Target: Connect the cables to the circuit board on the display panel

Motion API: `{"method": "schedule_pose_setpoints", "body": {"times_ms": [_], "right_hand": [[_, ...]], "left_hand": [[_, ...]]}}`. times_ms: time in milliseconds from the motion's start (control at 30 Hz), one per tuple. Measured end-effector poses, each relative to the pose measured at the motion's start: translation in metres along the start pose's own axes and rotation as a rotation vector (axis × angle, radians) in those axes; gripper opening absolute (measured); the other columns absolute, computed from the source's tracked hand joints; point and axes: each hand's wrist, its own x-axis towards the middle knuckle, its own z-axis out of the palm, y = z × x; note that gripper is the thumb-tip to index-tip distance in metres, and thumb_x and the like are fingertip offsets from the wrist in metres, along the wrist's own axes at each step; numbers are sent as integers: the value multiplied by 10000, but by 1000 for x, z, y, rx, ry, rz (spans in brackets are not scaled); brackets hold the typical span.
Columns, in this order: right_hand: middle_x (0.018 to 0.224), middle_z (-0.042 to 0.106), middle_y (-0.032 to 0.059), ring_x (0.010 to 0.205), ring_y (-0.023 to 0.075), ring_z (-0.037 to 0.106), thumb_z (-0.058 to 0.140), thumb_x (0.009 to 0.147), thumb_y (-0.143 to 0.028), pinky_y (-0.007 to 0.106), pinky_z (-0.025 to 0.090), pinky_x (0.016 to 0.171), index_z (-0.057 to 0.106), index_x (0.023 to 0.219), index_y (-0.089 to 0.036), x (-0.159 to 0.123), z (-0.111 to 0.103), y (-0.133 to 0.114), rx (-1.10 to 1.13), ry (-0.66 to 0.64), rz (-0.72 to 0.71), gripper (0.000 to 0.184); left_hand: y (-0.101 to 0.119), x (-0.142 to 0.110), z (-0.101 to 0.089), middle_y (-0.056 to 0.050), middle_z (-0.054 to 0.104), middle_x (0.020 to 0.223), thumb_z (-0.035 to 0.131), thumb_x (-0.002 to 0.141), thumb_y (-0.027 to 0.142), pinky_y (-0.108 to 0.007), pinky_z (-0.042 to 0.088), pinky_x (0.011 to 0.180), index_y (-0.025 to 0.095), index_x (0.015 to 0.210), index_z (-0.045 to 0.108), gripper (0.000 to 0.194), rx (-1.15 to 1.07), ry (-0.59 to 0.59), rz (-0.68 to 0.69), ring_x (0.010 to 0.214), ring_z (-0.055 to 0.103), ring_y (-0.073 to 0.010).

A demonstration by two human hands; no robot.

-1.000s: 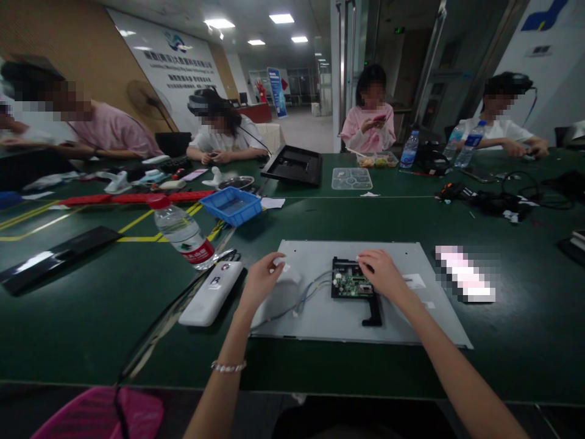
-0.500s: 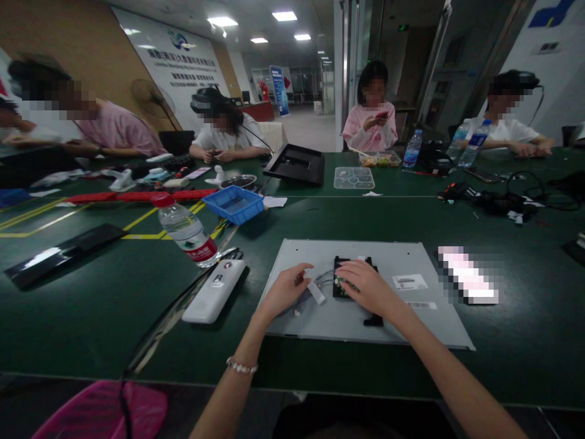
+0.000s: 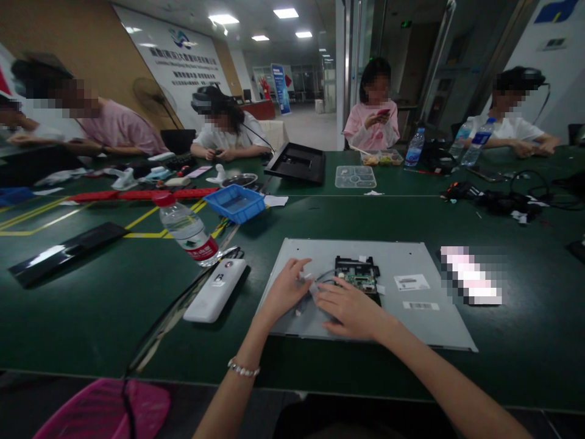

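The board (image 3: pixel 364 280) sits on the panel (image 3: pixel 411 332); at its nine o'clock, a strip (image 3: pixel 313 286) seems not yet stuck, between left hand (image 3: pixel 289 286) and right hand (image 3: pixel 351 312), close together, grip unclear.

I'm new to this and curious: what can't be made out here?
All in the head view:
Black bracket around the circuit board: lower part hidden behind the right hand.
Grey cables: partly covered by the fingers, so their course is lost.
Pale strip between the hands: blurred; whether the left hand grips it is unclear.
Barcode label: print too small to read.
Pink slatted plastic item: cut off by the bottom edge.
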Motion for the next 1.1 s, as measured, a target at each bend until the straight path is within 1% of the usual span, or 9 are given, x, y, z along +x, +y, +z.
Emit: {"method": "schedule_pose_setpoints", "body": {"times_ms": [100, 167, 233, 333, 467, 633, 767, 933, 1100], "right_hand": [[1244, 590, 126, 1245, 241, 429, 511, 863, -372, 446, 192, 1112, 563, 1185, -125, 2, 3, -2, -18, -13, -20, 410], [1246, 589, 132, 1237, 239, 439, 513, 861, -379, 444, 191, 1111, 563, 1182, -123, 2, 4, -2, -22, -18, -23, 414], [1248, 587, 136, 1232, 233, 448, 502, 867, -383, 439, 188, 1112, 557, 1189, -119, 2, 4, -2, -23, -27, -27, 420], [1224, 604, 127, 1220, 228, 464, 494, 870, -384, 437, 177, 1118, 551, 1199, -126, 1, 5, -2, -22, -35, -23, 422], [1224, 602, 124, 1202, 225, 485, 483, 874, -400, 428, 197, 1112, 545, 1204, -136, 0, 6, -4, -23, -38, -3, 427], [1193, 611, 155, 1143, 238, 527, 490, 870, -402, 407, 276, 1071, 561, 1150, -94, 2, 8, -9, -40, -53, -24, 423], [1163, 621, 146, 1097, 234, 549, 486, 871, -403, 379, 350, 1014, 579, 1094, -103, 2, 8, -12, -50, -46, -19, 385], [1111, 639, 134, 1035, 229, 575, 501, 867, -385, 358, 397, 956, 595, 1023, -119, 2, 7, -14, -51, -56, -28, 323], [1082, 642, 136, 1013, 231, 578, 496, 871, -375, 361, 412, 925, 598, 1009, -110, 1, 7, -14, -54, -80, -24, 315]], "left_hand": [[3, 1, -2, -54, 509, 1083, 490, 827, 186, -376, 415, 933, 244, 1207, 519, 385, 64, 67, 93, 1020, 509, -196], [5, 1, -1, -55, 523, 1082, 464, 844, 162, -397, 400, 949, 244, 1117, 569, 304, 102, 21, 159, 1061, 485, -208], [6, 2, 2, -55, 550, 1035, 461, 845, 149, -401, 410, 923, 227, 1024, 592, 234, 123, -65, 187, 1031, 491, -214], [6, 1, 9, -53, 562, 981, 499, 825, 165, -379, 433, 864, 203, 992, 563, 183, 109, -134, 149, 963, 511, -213], [1, -1, 14, -52, 553, 983, 542, 803, 215, -371, 438, 844, 197, 994, 529, 192, 84, -126, 92, 934, 523, -212], [-2, -1, 11, -53, 550, 998, 569, 783, 241, -376, 437, 866, 199, 1021, 511, 248, 37, -142, 86, 963, 529, -218], [-4, -1, 8, -49, 552, 1015, 589, 762, 247, -377, 447, 874, 206, 1038, 502, 292, -21, -162, 53, 972, 538, -217], [-11, 1, 10, -41, 562, 995, 521, 804, 209, -358, 445, 877, 212, 1019, 504, 215, -57, -151, 50, 956, 549, -196], [-15, 3, 13, -34, 574, 962, 472, 835, 185, -334, 450, 840, 212, 998, 510, 170, -12, -141, 59, 914, 559, -182]]}}
